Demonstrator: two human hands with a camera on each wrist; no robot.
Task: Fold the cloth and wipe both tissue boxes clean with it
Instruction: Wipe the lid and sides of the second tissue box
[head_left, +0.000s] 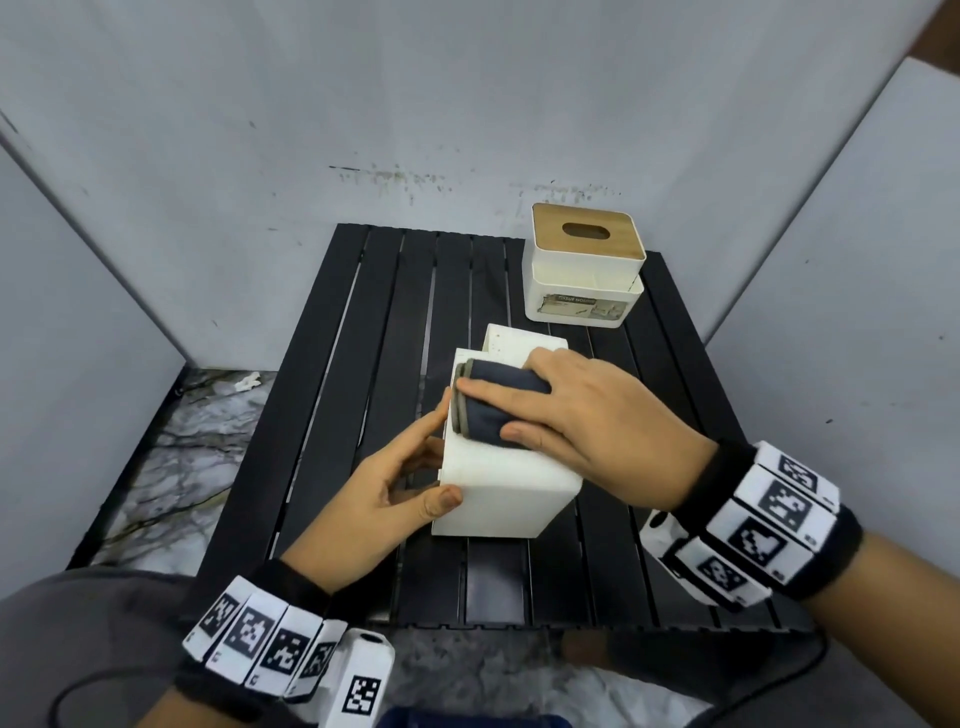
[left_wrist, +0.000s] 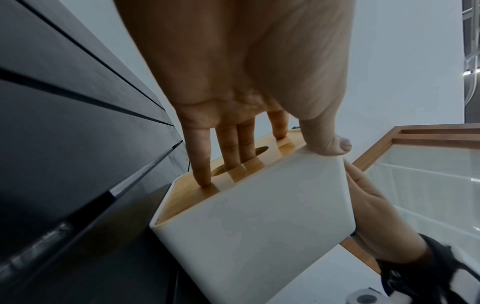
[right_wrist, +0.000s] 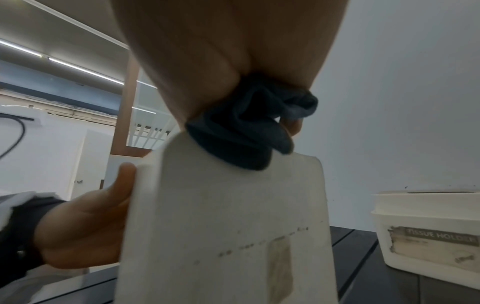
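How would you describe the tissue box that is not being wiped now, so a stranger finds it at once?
Look at the black slatted table and go to its far right corner. There a white tissue box stands upright and apart from both hands. Unlike the nearer box, which lies on its side under the dark cloth, its wooden lid with an oval slot faces up, and a worn label is on its front.

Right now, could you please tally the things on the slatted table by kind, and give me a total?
Tissue boxes: 2, the near tissue box tipped on its side, the far tissue box upright.
Cloths: 1, the folded dark cloth pressed on the near box.
Total: 3 things on the black table.
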